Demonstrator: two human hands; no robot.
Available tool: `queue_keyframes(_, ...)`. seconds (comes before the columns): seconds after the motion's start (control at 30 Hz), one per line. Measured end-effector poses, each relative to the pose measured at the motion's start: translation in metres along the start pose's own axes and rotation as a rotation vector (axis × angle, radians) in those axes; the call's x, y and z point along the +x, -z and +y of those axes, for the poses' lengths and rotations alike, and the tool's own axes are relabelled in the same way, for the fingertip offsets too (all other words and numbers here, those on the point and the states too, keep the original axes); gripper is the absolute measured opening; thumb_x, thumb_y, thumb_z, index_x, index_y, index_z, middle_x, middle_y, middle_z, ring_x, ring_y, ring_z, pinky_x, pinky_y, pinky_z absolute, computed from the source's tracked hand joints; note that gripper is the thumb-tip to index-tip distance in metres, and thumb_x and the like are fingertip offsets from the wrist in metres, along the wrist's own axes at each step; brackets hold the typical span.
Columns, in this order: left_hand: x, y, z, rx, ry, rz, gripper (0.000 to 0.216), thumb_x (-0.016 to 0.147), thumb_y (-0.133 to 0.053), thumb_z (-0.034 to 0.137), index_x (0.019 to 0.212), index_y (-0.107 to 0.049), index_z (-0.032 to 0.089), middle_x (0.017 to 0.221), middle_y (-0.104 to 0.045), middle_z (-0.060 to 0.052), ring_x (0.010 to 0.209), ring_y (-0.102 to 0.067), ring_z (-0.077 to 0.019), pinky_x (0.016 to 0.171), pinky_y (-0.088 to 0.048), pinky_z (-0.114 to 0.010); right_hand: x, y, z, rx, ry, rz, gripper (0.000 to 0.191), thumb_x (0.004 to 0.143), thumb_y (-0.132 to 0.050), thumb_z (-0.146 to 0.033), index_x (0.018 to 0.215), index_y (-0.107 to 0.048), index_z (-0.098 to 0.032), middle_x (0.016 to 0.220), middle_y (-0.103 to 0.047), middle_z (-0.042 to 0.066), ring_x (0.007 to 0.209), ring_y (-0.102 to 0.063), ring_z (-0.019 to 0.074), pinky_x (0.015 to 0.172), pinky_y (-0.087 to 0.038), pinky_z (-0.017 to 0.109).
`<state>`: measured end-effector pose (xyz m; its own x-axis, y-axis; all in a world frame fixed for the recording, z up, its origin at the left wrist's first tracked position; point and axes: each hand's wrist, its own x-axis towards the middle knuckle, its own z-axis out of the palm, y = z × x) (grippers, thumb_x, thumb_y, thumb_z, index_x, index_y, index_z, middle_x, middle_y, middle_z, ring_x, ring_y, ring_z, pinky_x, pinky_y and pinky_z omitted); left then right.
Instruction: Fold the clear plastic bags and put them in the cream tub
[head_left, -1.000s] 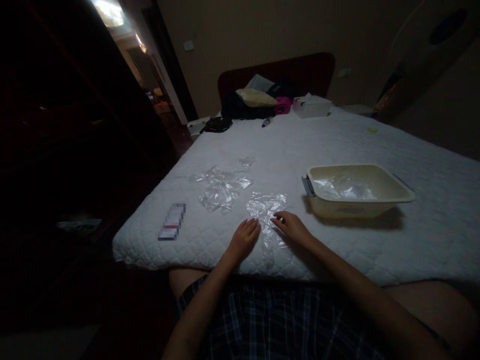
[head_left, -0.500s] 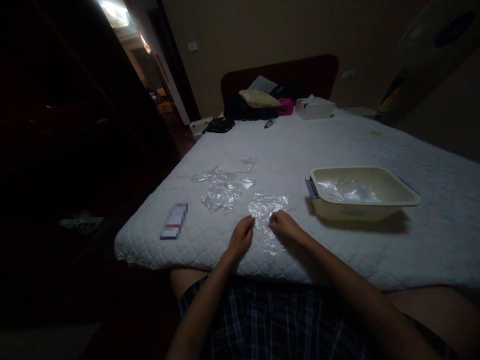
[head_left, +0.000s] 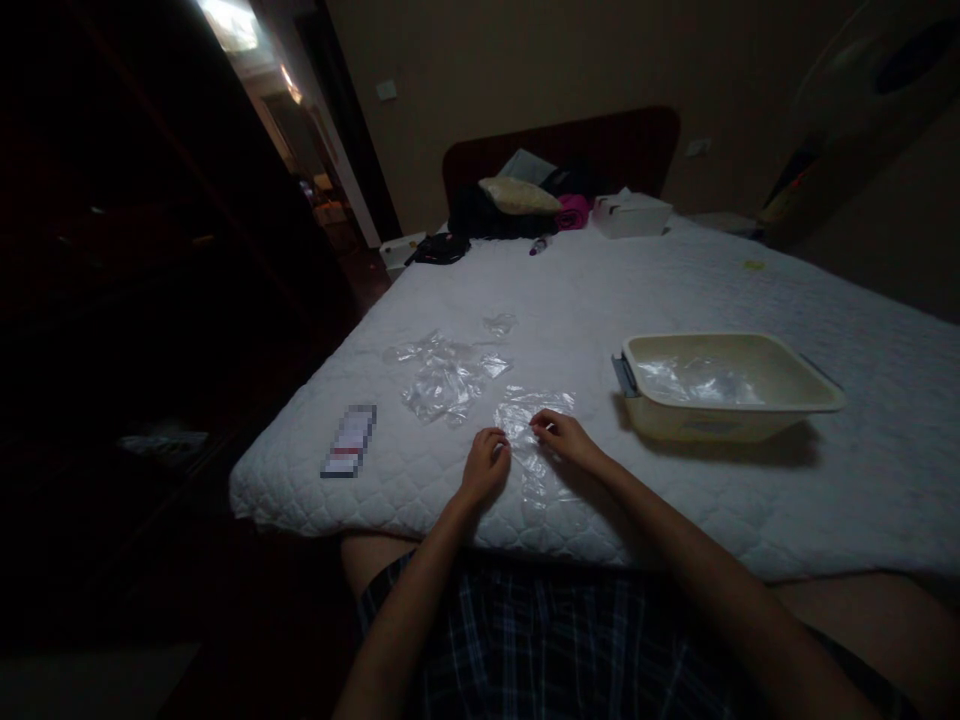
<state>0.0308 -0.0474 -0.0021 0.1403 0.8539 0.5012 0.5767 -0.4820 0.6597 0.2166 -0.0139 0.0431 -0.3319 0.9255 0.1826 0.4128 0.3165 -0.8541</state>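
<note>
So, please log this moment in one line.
left hand: at clear plastic, grip unclear | right hand: at same plastic, grip unclear | crumpled plastic: left, on bed | tub: right, film inside

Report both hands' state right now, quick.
Left hand: loosely curled beside the clear plastic; grip cannot be told.
Right hand: bent over the same plastic; whether it pinches any cannot be told.

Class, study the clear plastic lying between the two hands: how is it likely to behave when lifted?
The clear plastic will probably hang floppy, since it lies flat and wrinkled on the quilted bed cover. It is likely light, being thin enough to see through. Its shiny highlights suggest a smooth, perhaps slippery surface.
</note>
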Motion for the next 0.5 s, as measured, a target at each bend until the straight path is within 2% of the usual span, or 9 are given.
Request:
queue_keyframes(0.13, 0.003, -0.002, 0.002, 0.085, 0.034, -0.023, 0.009, 0.081, -0.046, 0.019, 0.085, -0.054, 0.018, 0.086, -0.054, -0.004, 0.087, -0.050, -0.0170, 0.079, -0.044, -0.033, 0.000, -0.006, 0.007, -0.033, -0.023, 0.035, 0.017, 0.082, -0.042, -0.027, 0.089, -0.054, -0.018, 0.073, -0.058, -0.001, 0.053, -0.056, 0.0102, 0.057, -0.041, 0.022)
queue_keyframes(0.2, 0.003, -0.003, 0.002, 0.126, 0.034, -0.019, 0.010, 0.082, -0.045, 0.020, 0.088, -0.053, 0.018, 0.086, -0.054, -0.004, 0.085, -0.051, -0.0172, 0.078, -0.044, -0.033, -0.002, -0.008, 0.009, -0.133, -0.010, 0.059, 0.016, 0.082, -0.044, -0.025, 0.092, -0.054, -0.018, 0.074, -0.059, 0.000, 0.058, -0.056, 0.0111, 0.060, -0.041, 0.023)
queue_keyframes(0.37, -0.002, -0.004, 0.003, 0.208, -0.099, 0.006, 0.014, 0.083, -0.046, 0.019, 0.095, -0.054, 0.018, 0.101, -0.054, -0.008, 0.098, -0.050, -0.0189, 0.085, -0.043, -0.037, -0.010, -0.010, 0.007, -0.458, 0.026, 0.132, 0.017, 0.081, -0.049, -0.022, 0.097, -0.053, -0.019, 0.087, -0.059, 0.003, 0.077, -0.055, 0.0146, 0.067, -0.038, 0.024)
queue_keyframes(0.5, -0.007, -0.004, 0.001, 0.297, -0.195, 0.039, 0.013, 0.083, -0.048, 0.019, 0.092, -0.058, 0.018, 0.111, -0.053, -0.010, 0.111, -0.045, -0.0228, 0.090, -0.040, -0.043, -0.015, -0.010, 0.005, -0.623, 0.028, 0.089, 0.013, 0.084, -0.047, -0.023, 0.091, -0.057, -0.019, 0.095, -0.055, 0.006, 0.081, -0.053, 0.0146, 0.068, -0.037, 0.023)
